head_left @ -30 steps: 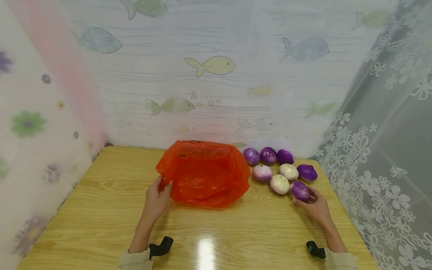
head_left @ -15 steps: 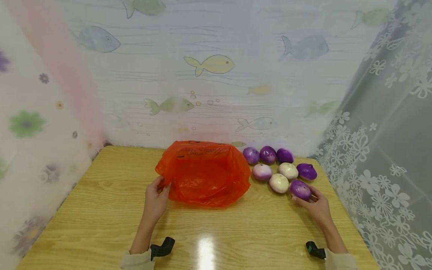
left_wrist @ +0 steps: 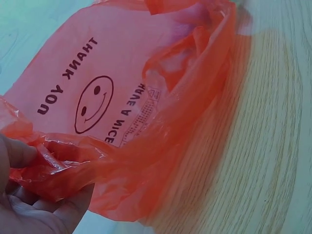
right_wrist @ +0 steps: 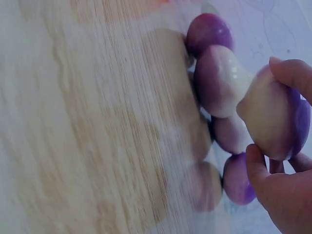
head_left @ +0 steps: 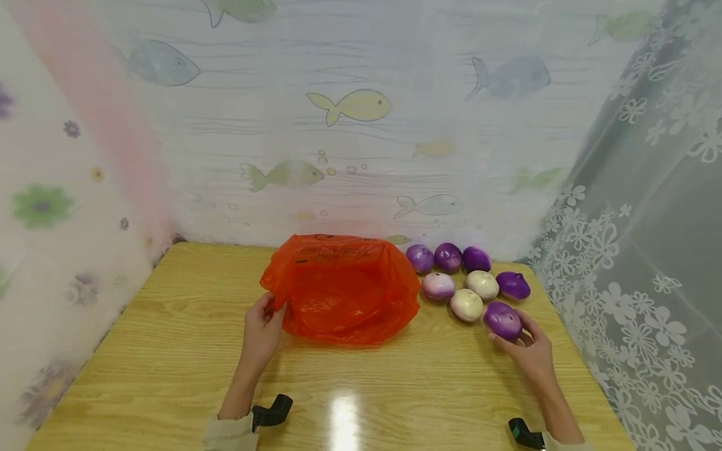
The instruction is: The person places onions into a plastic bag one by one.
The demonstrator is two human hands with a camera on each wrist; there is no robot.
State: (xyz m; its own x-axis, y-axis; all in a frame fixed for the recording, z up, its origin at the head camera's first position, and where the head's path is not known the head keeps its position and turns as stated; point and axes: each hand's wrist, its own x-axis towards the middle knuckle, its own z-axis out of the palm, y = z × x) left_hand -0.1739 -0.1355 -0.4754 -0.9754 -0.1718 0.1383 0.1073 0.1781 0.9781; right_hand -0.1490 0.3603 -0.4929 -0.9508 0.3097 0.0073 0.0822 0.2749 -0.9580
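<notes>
My left hand (head_left: 262, 332) pinches the left edge of a red-orange plastic bag (head_left: 338, 304), which lies on the table with its mouth facing me. In the left wrist view, the thumb and fingers grip the bunched rim, and a printed smiley face (left_wrist: 94, 105) shows inside the bag. My right hand (head_left: 533, 357) holds a purple-and-white turnip (head_left: 502, 320) between thumb and fingers, at the near side of the group. The right wrist view shows this turnip's pale, pointed end (right_wrist: 265, 109) turned away from the palm, raised off the table.
Several more turnips sit to the right of the bag, among them a pale one (head_left: 466, 305) and a dark purple one (head_left: 513, 285). A wooden table (head_left: 158, 351) bears everything. Behind it hangs a fish-print curtain (head_left: 350, 156), and a flowered sheer curtain (head_left: 637, 313) borders the right side.
My right hand has lifted the turnip slightly, tilting its purple top more toward the head camera. My left hand keeps its place, its thumb now closed in against the bag's edge.
</notes>
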